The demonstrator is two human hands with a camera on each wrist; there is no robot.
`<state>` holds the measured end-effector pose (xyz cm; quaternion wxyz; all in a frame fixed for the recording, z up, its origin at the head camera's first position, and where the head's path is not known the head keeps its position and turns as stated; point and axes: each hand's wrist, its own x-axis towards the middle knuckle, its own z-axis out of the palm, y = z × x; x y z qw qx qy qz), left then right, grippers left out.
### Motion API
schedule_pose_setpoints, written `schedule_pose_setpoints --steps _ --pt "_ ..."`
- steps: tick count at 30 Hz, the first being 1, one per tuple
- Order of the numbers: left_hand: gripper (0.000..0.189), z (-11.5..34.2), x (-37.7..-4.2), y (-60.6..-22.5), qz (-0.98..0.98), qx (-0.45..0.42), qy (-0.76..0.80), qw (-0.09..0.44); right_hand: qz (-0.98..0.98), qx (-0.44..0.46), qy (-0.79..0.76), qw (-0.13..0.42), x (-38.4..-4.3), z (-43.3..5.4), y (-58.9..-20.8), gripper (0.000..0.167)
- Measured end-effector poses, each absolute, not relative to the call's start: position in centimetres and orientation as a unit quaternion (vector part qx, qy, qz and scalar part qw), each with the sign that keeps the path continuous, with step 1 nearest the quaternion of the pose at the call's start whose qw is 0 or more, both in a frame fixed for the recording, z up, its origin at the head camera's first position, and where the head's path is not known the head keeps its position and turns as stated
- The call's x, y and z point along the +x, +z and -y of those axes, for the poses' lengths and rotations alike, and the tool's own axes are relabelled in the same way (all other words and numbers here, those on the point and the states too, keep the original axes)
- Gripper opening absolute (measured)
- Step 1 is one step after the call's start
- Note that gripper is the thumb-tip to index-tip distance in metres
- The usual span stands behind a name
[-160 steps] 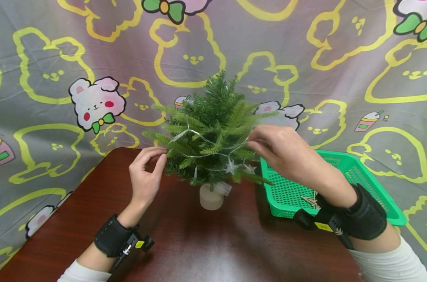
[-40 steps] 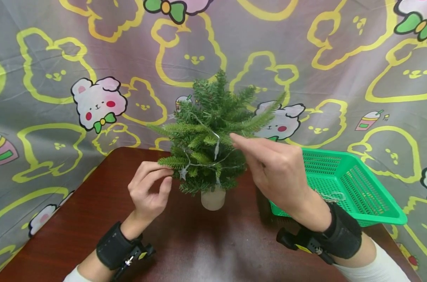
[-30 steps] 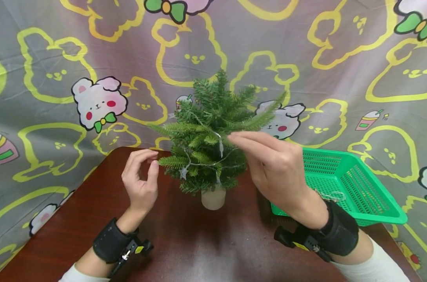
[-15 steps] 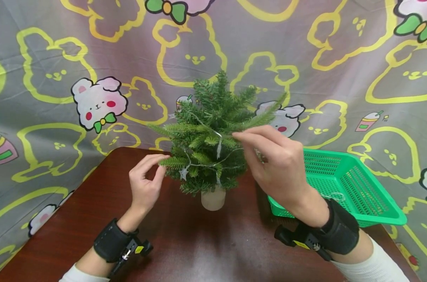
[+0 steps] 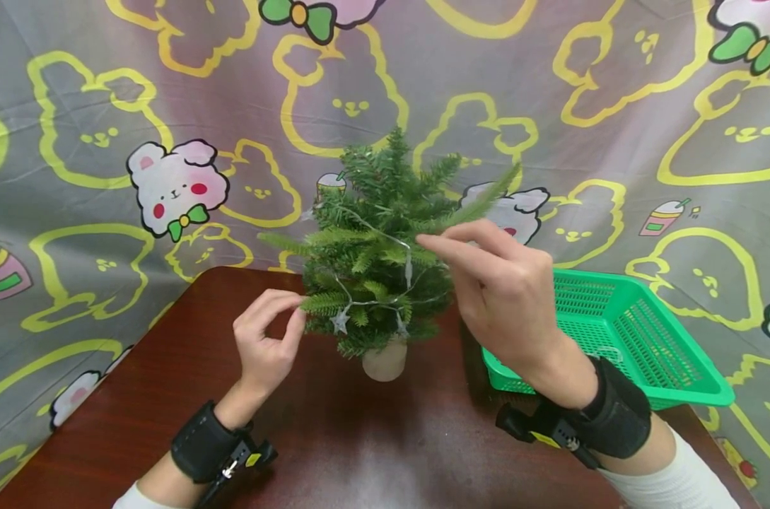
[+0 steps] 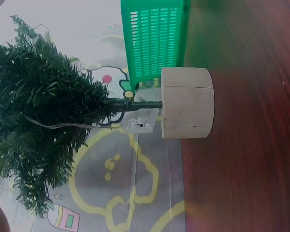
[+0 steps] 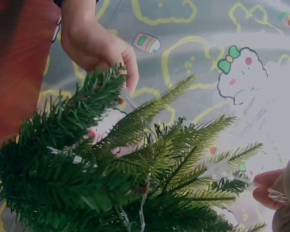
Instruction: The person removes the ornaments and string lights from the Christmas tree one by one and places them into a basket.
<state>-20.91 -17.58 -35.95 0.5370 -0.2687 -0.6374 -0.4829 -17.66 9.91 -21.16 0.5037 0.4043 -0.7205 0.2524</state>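
Left hand (image 5: 266, 346) pinches a branch tip (image 5: 321, 302); right hand (image 5: 508, 297) grips the string lights (image 5: 409, 271), partly draped on the tree (image 5: 385, 205), which stands on the surface (image 5: 359, 445). Hard pull on the wire could tip the narrow base (image 5: 385, 362); loose loops may slide off springy branches, or slack could snag.

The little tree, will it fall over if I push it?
The tree would probably tip if pushed up high, because its bushy top spreads wider than its round base. That base looks like wood, so it may help steadiness a little. The thin branches would likely bend.
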Motion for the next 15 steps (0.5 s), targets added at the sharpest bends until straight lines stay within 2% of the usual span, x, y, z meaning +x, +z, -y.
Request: schedule_pose_setpoints --steps 3,9,15 --pt "0.012 17.0 -20.7 -35.9 0.621 -0.295 -0.474 0.55 0.726 0.401 0.242 0.504 -17.8 -9.9 -20.9 0.032" --pt "0.018 15.8 -20.2 -35.3 0.6 -0.345 -0.443 0.57 0.754 0.383 0.224 0.484 -18.0 -10.1 -20.6 0.011" --pt "0.022 15.1 -19.8 -34.7 0.587 -0.378 -0.419 0.581 0.774 0.357 0.203 0.482 -18.2 -10.2 -20.5 0.012"
